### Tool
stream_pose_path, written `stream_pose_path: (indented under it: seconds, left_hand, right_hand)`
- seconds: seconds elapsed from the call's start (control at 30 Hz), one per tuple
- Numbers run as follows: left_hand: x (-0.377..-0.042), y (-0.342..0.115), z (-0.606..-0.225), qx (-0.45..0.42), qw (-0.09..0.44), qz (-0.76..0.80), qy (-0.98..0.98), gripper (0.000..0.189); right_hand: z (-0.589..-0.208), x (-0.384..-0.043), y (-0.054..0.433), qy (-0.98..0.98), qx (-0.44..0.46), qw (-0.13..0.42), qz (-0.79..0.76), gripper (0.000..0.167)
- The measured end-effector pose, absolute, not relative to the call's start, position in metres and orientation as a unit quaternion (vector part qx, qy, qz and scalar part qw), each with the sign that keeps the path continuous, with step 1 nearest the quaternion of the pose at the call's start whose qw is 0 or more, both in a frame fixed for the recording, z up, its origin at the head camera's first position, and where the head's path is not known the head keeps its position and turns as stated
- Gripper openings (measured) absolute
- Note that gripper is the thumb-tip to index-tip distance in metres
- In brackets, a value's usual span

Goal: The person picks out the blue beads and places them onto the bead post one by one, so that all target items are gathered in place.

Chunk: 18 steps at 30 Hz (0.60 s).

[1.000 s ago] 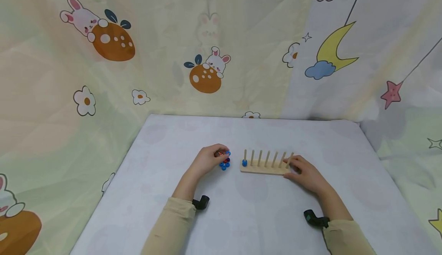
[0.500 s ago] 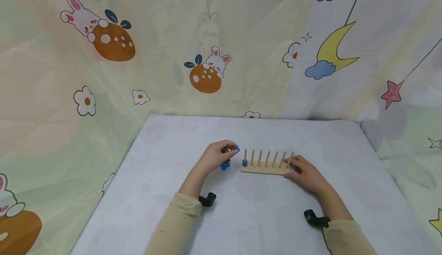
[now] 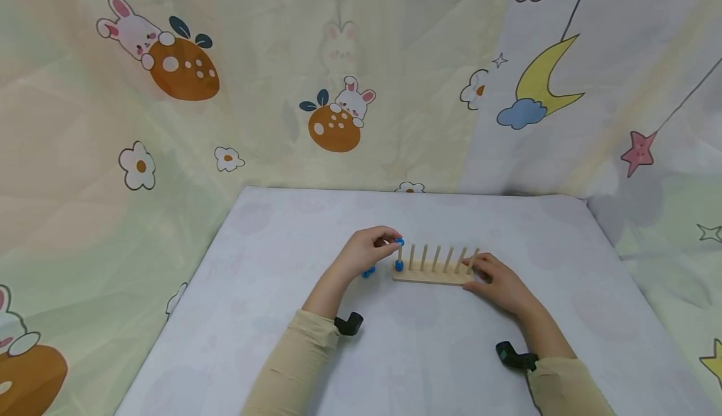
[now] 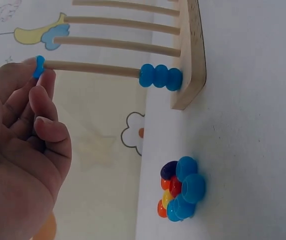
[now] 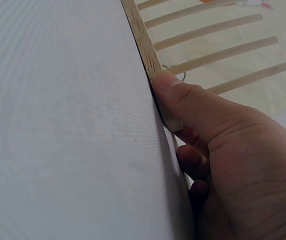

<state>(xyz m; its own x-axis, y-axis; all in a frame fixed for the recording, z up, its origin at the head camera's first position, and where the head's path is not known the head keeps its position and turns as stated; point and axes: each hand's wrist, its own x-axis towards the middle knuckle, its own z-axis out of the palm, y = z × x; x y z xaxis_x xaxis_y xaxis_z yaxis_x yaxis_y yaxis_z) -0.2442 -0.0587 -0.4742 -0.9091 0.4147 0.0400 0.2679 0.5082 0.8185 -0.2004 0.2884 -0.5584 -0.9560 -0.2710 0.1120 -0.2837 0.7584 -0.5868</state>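
Note:
A pale wooden base (image 3: 431, 277) with a row of upright pegs stands on the table. My left hand (image 3: 365, 252) pinches a blue bead (image 4: 39, 66) between thumb and fingertips, right at the tip of the leftmost peg (image 4: 95, 68). Three blue beads (image 4: 160, 76) sit stacked at the foot of that peg; the other pegs in view carry no beads. At the far end of the base, my right hand (image 3: 501, 283) grips it, with the thumb (image 5: 170, 82) along its front edge and fingers behind, partly hidden.
Beside the base on the left lies a small cluster of loose beads (image 4: 185, 192) in blue, red, orange, yellow and dark purple. The table (image 3: 440, 353) has a white cover, with a printed cloth (image 3: 254, 78) hanging behind it.
My left hand has lifted a blue bead from the loose cluster and carried it right to the top of the leftmost peg. The right hand and the base have stayed put.

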Motion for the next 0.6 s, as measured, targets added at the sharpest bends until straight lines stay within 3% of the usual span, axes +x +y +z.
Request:
stream_pose_path:
  seconds: [0.6]
  left_hand:
    - [-0.2429, -0.0568, -0.4832, 0.196, 0.084, 0.444, 0.87, 0.022]
  right_hand:
    - [-0.5577, -0.2009, 0.2871, -0.938, 0.151, 0.005, 0.311, 0.055]
